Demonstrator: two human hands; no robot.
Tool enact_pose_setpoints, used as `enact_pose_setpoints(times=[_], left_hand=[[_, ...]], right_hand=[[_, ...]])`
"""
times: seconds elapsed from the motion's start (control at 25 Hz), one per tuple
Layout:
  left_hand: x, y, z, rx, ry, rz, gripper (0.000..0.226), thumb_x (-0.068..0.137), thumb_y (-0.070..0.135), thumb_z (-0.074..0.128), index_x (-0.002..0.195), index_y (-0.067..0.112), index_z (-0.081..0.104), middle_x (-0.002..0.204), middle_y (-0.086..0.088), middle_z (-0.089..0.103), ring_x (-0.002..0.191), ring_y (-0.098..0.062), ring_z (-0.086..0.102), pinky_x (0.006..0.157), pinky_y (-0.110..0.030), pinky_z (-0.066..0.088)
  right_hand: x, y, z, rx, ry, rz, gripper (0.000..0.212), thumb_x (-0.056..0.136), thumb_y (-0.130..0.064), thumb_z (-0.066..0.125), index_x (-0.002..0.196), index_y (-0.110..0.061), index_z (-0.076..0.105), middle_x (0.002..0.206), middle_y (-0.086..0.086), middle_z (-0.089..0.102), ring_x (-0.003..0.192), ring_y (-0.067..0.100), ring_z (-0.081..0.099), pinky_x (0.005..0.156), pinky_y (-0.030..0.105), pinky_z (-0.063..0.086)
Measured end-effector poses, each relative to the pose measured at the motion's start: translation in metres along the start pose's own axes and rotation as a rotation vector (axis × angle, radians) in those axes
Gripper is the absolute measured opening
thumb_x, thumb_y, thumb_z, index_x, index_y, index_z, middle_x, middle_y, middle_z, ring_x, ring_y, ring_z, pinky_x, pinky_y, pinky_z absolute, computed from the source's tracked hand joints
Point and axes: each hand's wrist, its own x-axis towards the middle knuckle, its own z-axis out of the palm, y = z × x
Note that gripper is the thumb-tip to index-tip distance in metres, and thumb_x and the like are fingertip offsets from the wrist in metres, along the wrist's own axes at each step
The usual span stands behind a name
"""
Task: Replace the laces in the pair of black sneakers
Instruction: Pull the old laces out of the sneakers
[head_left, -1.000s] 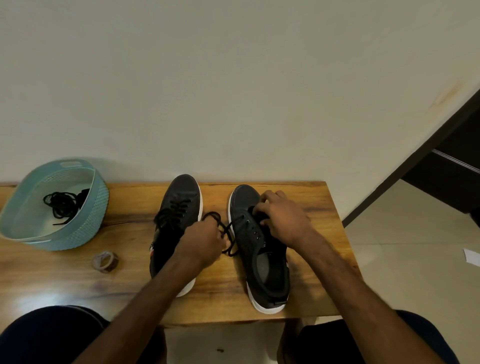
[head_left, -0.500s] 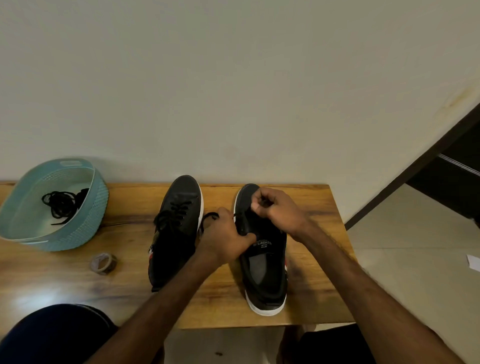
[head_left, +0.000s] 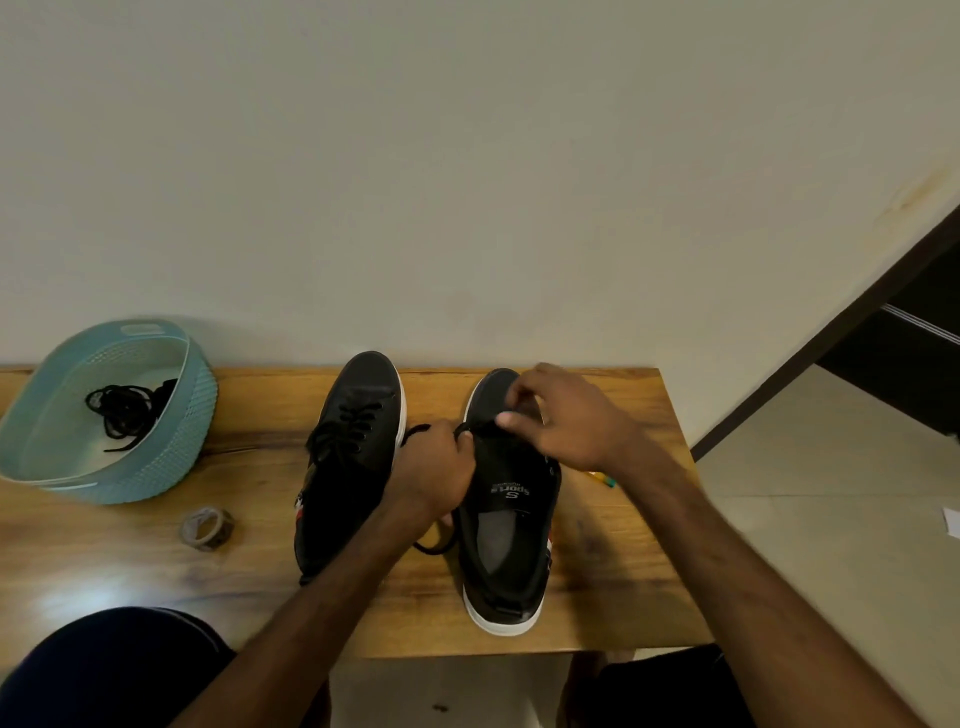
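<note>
Two black sneakers with white soles stand side by side on the wooden table (head_left: 613, 587). The left sneaker (head_left: 353, 457) is laced. The right sneaker (head_left: 506, 525) shows its tongue and grey insole. My left hand (head_left: 434, 475) grips a black lace (head_left: 421, 431) at the right sneaker's left side; a loop of it trails by the heel. My right hand (head_left: 566, 418) pinches at the eyelets near the toe; what it pinches is hidden by the fingers.
A teal basket (head_left: 182, 441) at the table's left holds a coil of black laces (head_left: 122, 415). A roll of tape (head_left: 206, 527) lies in front of it. A small yellow and green object (head_left: 602, 479) lies right of the right sneaker. My knees are below the table's near edge.
The right sneaker's tongue has come up into view. My left hand has closed in against the shoe with the lace, and my right hand has moved toward the toe eyelets.
</note>
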Motion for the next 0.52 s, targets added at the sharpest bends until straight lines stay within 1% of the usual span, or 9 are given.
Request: enact_pose_setpoints(times=[0.04,0.12,0.16,0.24,0.32,0.4,0.48,0.52], left_hand=[[0.001,0.0,-0.001,0.009,-0.01,0.006,0.027,0.105,0.031,0.037,0.101,0.011,0.056,0.083,-0.004,0.06,0.069,-0.017,0.061,0.056,-0.028,0.049],[0.003,-0.001,-0.005,0.043,-0.012,0.012,0.027,0.104,0.031,0.038,0.098,0.013,0.056,0.084,-0.006,0.061,0.072,-0.022,0.064,0.066,-0.039,0.057],[0.004,0.0,-0.006,0.062,-0.01,0.014,0.026,0.104,0.032,0.039,0.095,0.015,0.057,0.083,-0.006,0.062,0.072,-0.022,0.064,0.069,-0.041,0.058],[0.005,0.001,-0.005,0.095,0.001,0.014,0.026,0.103,0.033,0.041,0.09,0.017,0.058,0.079,-0.004,0.062,0.07,-0.021,0.063,0.068,-0.039,0.058],[0.004,0.001,-0.005,0.121,0.029,0.015,0.028,0.103,0.032,0.041,0.092,0.016,0.06,0.076,-0.002,0.061,0.068,-0.021,0.062,0.066,-0.036,0.056],[0.005,0.001,-0.005,0.15,0.034,0.014,0.03,0.104,0.032,0.039,0.093,0.016,0.062,0.075,-0.001,0.06,0.07,-0.02,0.062,0.067,-0.035,0.054],[0.005,-0.001,-0.006,0.211,0.022,0.0,0.031,0.104,0.034,0.037,0.092,0.018,0.062,0.077,-0.001,0.061,0.072,-0.019,0.062,0.069,-0.034,0.053],[0.007,-0.002,-0.007,0.232,0.021,-0.01,0.031,0.103,0.034,0.037,0.09,0.018,0.061,0.077,-0.001,0.061,0.072,-0.018,0.062,0.069,-0.033,0.053]], right_hand=[[0.003,-0.008,0.008,-0.114,-0.043,-0.028,0.028,0.09,-0.049,0.061,0.108,-0.027,0.063,0.109,-0.005,0.059,0.107,0.016,0.053,0.09,0.04,0.044],[0.007,-0.021,0.023,-0.304,-0.127,-0.043,0.034,0.096,-0.05,0.053,0.118,-0.024,0.062,0.114,-0.002,0.058,0.116,0.019,0.047,0.093,0.043,0.036],[0.01,-0.025,0.026,-0.339,-0.103,-0.051,0.032,0.099,-0.047,0.049,0.117,-0.024,0.063,0.113,-0.003,0.059,0.116,0.02,0.046,0.092,0.043,0.033],[0.012,-0.021,0.023,-0.291,-0.039,-0.055,0.025,0.101,-0.041,0.048,0.104,-0.028,0.069,0.105,-0.007,0.059,0.112,0.018,0.048,0.089,0.042,0.029],[0.009,-0.012,0.011,-0.083,-0.009,-0.027,0.022,0.099,-0.034,0.054,0.088,-0.029,0.072,0.098,-0.011,0.06,0.105,0.014,0.052,0.091,0.041,0.035],[0.003,0.002,-0.008,0.256,0.087,0.012,0.023,0.097,-0.023,0.061,0.078,-0.028,0.073,0.094,-0.008,0.063,0.094,0.009,0.057,0.09,0.038,0.043],[-0.008,0.014,-0.034,0.606,0.287,0.085,0.025,0.097,-0.015,0.061,0.076,-0.026,0.071,0.092,-0.003,0.067,0.088,0.01,0.058,0.084,0.031,0.044],[-0.014,0.024,-0.045,0.728,0.405,0.146,0.026,0.098,-0.014,0.059,0.076,-0.025,0.069,0.093,-0.001,0.068,0.088,0.011,0.059,0.083,0.031,0.043]])
